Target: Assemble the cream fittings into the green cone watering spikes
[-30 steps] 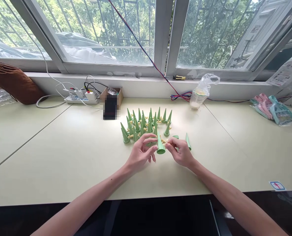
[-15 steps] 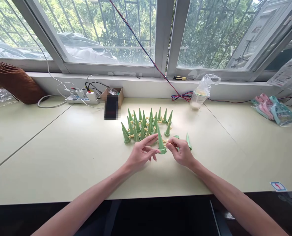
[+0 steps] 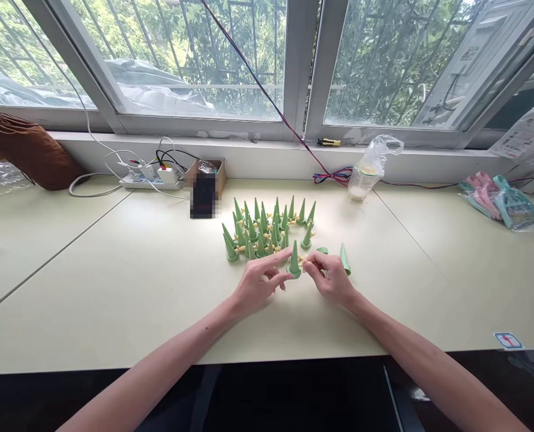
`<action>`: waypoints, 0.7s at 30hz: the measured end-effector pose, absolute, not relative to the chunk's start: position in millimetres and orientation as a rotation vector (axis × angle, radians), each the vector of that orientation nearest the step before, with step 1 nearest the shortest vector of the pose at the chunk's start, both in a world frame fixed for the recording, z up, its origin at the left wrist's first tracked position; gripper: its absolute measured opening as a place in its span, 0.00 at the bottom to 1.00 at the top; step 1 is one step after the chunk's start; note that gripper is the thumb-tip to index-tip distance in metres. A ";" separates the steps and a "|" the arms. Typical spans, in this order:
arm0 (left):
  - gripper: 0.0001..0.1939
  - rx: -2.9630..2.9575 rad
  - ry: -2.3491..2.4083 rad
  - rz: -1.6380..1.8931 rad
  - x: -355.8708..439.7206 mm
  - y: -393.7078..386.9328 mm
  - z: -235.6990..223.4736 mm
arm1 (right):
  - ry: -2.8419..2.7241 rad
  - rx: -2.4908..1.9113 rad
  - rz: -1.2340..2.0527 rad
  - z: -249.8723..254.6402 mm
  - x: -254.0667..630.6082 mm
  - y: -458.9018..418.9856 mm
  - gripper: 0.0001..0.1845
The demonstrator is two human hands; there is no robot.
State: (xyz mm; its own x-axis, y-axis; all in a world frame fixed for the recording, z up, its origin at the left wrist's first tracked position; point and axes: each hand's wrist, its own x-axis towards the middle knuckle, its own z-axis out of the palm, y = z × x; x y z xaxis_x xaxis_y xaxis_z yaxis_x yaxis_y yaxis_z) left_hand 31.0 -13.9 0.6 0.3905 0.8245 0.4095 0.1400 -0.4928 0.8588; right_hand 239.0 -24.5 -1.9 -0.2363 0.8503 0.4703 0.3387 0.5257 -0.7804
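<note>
Between the two hands in the head view, a green cone [image 3: 294, 259] stands near upright, tip up, over the worktop [image 3: 159, 312]. The left hand [image 3: 258, 281] is nearer, thumb at its base, index finger by its side; whether it grips, I cannot tell. Opposite, the right hand [image 3: 332, 279] pinches a small yellow piece [image 3: 301, 260] beside the cone.

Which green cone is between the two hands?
The cone at the fingertips of the left hand, nearer the person than the clustered cones.
</note>
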 end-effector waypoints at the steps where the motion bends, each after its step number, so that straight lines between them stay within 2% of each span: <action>1: 0.24 1.913 0.819 1.157 31.3 -13.7 0.6 | -1.808 -0.992 0.671 -2.0 239.0 -24.5 0.18; 7: 0.16 2.035 0.675 1.245 32.9 -15.3 3.8 | -1.808 -1.016 0.680 -2.1 238.4 -24.8 0.20; 21: 0.16 2.174 0.605 1.276 34.1 -20.1 4.5 | -1.764 -1.072 0.665 -2.2 235.4 -27.4 0.18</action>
